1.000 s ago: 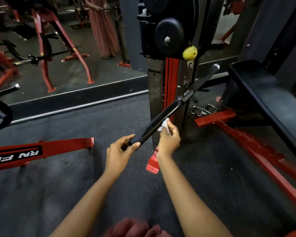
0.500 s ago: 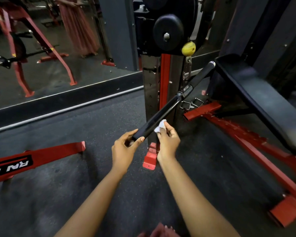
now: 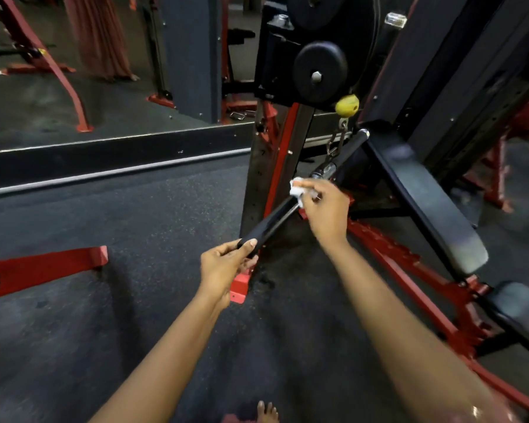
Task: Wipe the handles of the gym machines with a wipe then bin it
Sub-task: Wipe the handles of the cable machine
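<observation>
White wipe (image 3: 297,189), crumpled, is pinched in the fingers of the right hand (image 3: 326,209) and pressed against the straight cable bar (image 3: 269,225), just below its chrome centre swivel. Left hand (image 3: 223,267) grips the bar's near end, thumb on top, fingers curled underneath. Bar tilts up and away, hung by a chain (image 3: 336,145) under a yellow ball stopper (image 3: 347,105). Black bench pad (image 3: 422,196) lies just right of the bar.

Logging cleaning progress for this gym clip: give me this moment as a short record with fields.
Bar: tilted, hanging by a chain below a yellow ball
Wipe: white, crumpled, against the bar near its chrome middle
Left hand: holds the bar's near end
Right hand: pinches the wipe
Bin: not in view
</observation>
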Demonstrator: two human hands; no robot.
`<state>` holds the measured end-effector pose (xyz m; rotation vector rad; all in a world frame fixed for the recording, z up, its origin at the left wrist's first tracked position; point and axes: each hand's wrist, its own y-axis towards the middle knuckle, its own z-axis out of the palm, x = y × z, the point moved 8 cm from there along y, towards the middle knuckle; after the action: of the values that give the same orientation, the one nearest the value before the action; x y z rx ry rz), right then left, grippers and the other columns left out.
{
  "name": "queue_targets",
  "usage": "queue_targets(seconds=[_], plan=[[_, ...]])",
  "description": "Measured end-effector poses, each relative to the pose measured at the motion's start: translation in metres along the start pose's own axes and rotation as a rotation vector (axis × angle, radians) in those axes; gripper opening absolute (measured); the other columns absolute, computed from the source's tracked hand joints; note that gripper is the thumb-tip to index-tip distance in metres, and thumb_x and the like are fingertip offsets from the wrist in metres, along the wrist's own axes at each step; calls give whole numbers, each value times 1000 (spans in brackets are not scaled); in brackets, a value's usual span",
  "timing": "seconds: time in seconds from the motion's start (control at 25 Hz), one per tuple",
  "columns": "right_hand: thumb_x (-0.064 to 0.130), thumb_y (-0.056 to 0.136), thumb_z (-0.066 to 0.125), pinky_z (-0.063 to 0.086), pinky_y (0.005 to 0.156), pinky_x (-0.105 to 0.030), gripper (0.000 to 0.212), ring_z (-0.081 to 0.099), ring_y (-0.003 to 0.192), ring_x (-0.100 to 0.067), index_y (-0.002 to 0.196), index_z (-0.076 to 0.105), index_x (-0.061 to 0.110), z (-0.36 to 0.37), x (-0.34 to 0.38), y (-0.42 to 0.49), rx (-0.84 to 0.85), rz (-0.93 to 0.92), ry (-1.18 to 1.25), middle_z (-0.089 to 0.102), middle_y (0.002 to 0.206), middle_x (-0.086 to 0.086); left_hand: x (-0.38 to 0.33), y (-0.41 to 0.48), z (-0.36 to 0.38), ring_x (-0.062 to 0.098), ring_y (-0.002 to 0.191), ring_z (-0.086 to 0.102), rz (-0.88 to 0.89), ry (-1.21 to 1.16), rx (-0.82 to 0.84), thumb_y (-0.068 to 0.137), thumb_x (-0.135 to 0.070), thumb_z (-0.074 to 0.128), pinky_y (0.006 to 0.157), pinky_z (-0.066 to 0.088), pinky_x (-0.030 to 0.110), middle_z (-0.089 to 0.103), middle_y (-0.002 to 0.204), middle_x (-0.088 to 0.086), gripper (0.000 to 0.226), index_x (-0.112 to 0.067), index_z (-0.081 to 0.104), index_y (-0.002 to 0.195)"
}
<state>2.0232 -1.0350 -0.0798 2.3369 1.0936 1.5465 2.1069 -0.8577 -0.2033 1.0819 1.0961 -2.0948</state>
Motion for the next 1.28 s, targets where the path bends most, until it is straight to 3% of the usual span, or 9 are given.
queue_targets(seconds=[0.12, 0.28, 0.36, 0.64, 0.88, 1.16, 1.28], plan=[[-7, 76, 50, 41, 91, -21, 33, 63, 98, -19, 93, 73, 9, 16, -8, 45, 180, -132, -338, 71, 99, -7, -3, -4, -3, 7, 52, 65, 60, 72, -64, 76, -3, 73, 55, 55, 15, 67, 74, 9, 31, 6, 64, 104], [-4, 84, 47, 40, 96, -32, 36, 56, 110, -29, 110, 67, 9, 46, -40, 56, 428, -144, -654, 65, 113, -13, -9, -7, -9, 19, 73, 67, 191, 263, -146, 68, -9, 81, 75, 58, 30, 72, 82, 11, 36, -5, 71, 102], [-6, 85, 46, 40, 95, -35, 37, 54, 108, -31, 113, 65, 8, 53, -38, 46, 441, -176, -725, 62, 112, -15, -13, -9, -10, 18, 81, 68, 241, 343, -170, 65, -12, 83, 80, 56, 30, 73, 86, 8, 38, -10, 72, 102], [1, 85, 50, 41, 93, -32, 35, 53, 101, -26, 116, 64, 12, 72, 4, -40, 616, -439, -527, 63, 111, -8, -11, -16, -14, 6, 76, 63, 314, 500, -217, 65, -15, 84, 73, 48, 13, 73, 88, 2, 42, -13, 71, 105], [-1, 89, 44, 40, 96, -37, 35, 48, 111, -29, 116, 62, 9, 48, -47, 58, 455, -172, -789, 57, 114, -13, -16, -16, -15, 7, 72, 62, 364, 544, -234, 65, -14, 83, 65, 46, 5, 70, 82, 1, 43, -14, 70, 106], [7, 91, 44, 44, 92, -35, 36, 45, 107, -26, 124, 56, 16, 85, 10, -35, 583, -272, -626, 54, 117, -8, -25, -22, -12, -7, 66, 57, 474, 587, -233, 65, -10, 83, 64, 43, -3, 66, 86, -6, 44, -9, 69, 107], [8, 89, 49, 44, 88, -34, 35, 46, 106, -24, 123, 57, 15, 86, 39, -86, 659, -373, -521, 56, 115, -7, -22, -24, -11, -4, 67, 60, 481, 576, -227, 66, -9, 82, 66, 45, 0, 72, 88, 0, 42, -10, 70, 106]])
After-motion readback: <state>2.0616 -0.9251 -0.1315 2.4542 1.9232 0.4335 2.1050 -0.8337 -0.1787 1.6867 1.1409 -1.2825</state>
